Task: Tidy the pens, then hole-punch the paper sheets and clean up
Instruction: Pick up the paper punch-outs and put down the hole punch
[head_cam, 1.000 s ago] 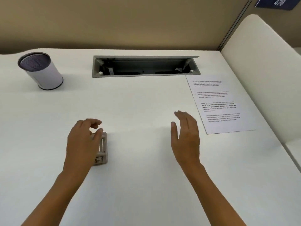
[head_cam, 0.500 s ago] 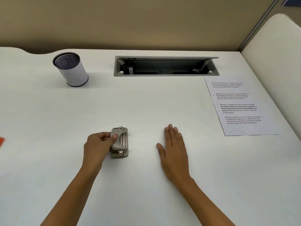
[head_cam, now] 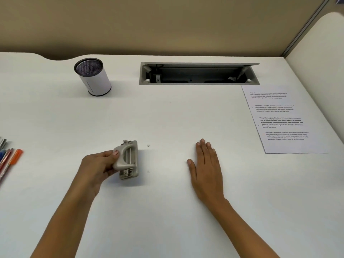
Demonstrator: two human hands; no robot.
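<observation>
Currently: your left hand [head_cam: 96, 166], grip closed on the hole punch [head_cam: 128, 160]; your right hand [head_cam: 206, 168], grip wide, flat on the tabletop [head_cam: 176, 211].

Both forearms are bare, no sleeves in view, and the left hand [head_cam: 97, 165] thumbnail seems painted pale pink, though blurred.

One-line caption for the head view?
Left hand grips a hole punch on the white desk; right hand rests flat.
</observation>
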